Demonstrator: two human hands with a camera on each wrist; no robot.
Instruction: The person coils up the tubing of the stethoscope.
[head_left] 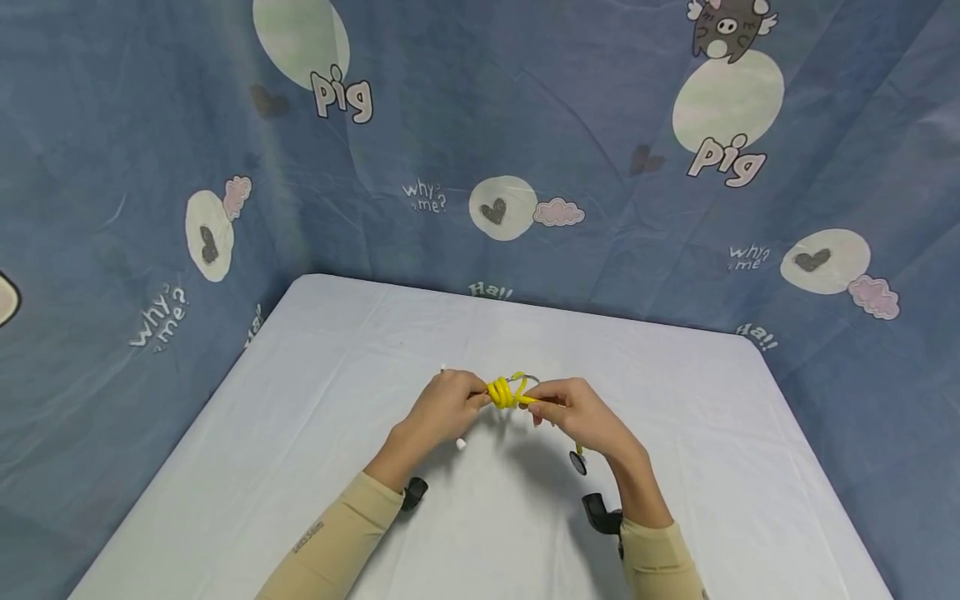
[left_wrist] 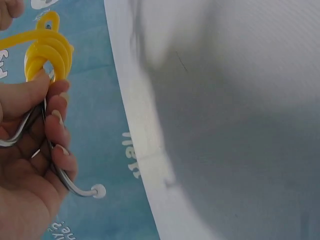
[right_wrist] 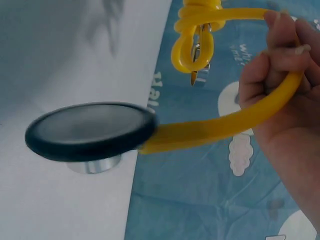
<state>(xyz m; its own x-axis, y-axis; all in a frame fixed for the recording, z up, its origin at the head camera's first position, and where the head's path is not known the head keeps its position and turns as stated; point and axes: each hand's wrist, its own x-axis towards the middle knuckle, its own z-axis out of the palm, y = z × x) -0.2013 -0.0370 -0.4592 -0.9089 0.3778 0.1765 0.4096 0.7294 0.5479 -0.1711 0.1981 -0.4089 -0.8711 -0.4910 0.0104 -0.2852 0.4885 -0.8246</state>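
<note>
A stethoscope with yellow tubing (head_left: 501,393) is held up over the table between both hands. My left hand (head_left: 447,404) grips its metal ear tubes (left_wrist: 67,182), thumb and fingertips right at the wound tubing. One white ear tip (left_wrist: 99,191) sticks out past the fingers. The tubing is wrapped in several coils, and a small loop (right_wrist: 192,62) juts from the end of the bundle, some metal showing behind it. My right hand (head_left: 585,412) pinches the free length of tubing beside the coils. From that hand the tubing runs on to the hanging round chest piece (right_wrist: 90,131), dark-rimmed with a grey face.
A white-covered table (head_left: 480,517) lies beneath the hands. Behind it and to the sides hangs a blue printed curtain (head_left: 420,125). Black fittings (head_left: 414,493) sit at both wrists, beside the beige sleeves (head_left: 337,533).
</note>
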